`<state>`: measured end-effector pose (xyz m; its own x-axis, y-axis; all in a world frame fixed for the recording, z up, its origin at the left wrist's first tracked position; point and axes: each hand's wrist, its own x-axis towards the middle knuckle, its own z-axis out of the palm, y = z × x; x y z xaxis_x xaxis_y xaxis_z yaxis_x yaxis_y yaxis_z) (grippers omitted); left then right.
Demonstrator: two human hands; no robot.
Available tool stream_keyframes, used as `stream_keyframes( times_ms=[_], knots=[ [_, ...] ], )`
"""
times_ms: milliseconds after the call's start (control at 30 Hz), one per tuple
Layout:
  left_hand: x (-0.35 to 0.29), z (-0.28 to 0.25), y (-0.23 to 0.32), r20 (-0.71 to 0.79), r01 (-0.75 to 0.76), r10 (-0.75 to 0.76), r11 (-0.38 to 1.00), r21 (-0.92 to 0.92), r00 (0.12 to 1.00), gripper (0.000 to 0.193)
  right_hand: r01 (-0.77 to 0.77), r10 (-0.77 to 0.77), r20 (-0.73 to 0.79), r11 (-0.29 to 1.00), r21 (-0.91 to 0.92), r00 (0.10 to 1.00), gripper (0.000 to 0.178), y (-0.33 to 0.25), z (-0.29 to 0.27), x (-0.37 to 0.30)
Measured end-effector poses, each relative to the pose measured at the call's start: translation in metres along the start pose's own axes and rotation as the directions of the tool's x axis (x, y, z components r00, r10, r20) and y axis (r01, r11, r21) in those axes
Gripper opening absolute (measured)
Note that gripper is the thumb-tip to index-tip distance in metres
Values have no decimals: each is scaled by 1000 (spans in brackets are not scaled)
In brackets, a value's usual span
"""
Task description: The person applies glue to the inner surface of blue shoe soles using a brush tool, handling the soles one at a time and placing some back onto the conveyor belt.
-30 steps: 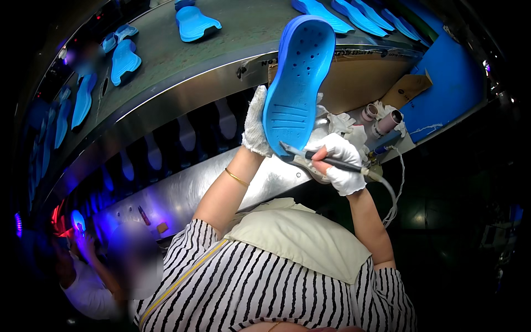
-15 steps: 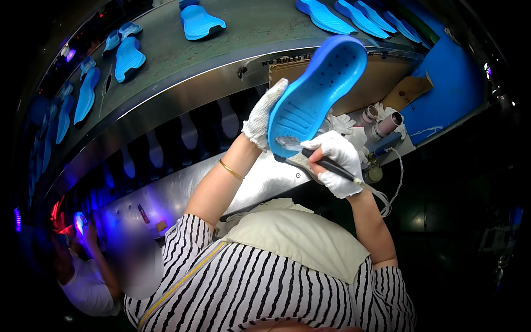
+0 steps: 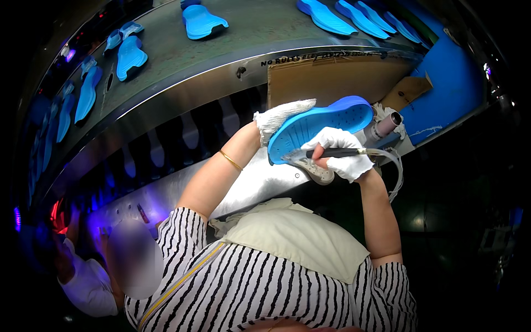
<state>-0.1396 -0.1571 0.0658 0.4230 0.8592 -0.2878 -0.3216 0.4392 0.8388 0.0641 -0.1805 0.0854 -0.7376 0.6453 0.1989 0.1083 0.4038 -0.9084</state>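
Beyond the blue sole [image 3: 301, 130], the landmark here, stretches a dark green belt [image 3: 160, 47], with more blue soles [image 3: 204, 23] lying along it. On the near side of the landmark runs a shiny metal ledge [image 3: 249, 185], and just behind it stands a cardboard panel [image 3: 332, 80]. The landmark itself is up off the ledge, slightly tilted, its grooved end to the left and its holed end to the right, close to a pink cylinder [image 3: 383, 127]. A pale sole [image 3: 322, 173] shows just below it.

The gloved left hand [image 3: 278, 119] is clamped on the landmark's far left edge; its thumb is hidden. The gloved right hand [image 3: 340, 141], over the near edge, is closed around a dark-handled brush [image 3: 343, 152], trailing a clear hose [image 3: 396, 161] to the landmark's right.

The step in hand looks like brushwork at the grooved end, though whether the bristles touch is hard to tell. Another stroke would probably call for a steady left hold and a light, even angle following the rim.
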Motion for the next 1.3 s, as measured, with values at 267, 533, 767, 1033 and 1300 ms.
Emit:
stream_keyframes(
  times_ms=[267,533,767,1033,1300],
  knots=[
    [0,-5,0,59,83,-93,984,160,994,58,4,11,48,954,-299,999,14,6,-29,-11],
    [9,2,-21,182,-121,213,901,-416,960,59,192,-262,-304,951,-241,916,15,15,24,-22],
    [10,-2,-48,184,-136,357,706,-695,916,59,15,140,-299,886,463,944,10,1,17,-25],
    [9,2,-65,154,-163,424,621,-767,893,59,255,-309,-328,947,-197,893,9,-13,56,-9],
    [11,9,-79,97,-236,503,556,-797,859,63,278,-510,-427,823,-496,747,18,-6,43,4]
  ],
)
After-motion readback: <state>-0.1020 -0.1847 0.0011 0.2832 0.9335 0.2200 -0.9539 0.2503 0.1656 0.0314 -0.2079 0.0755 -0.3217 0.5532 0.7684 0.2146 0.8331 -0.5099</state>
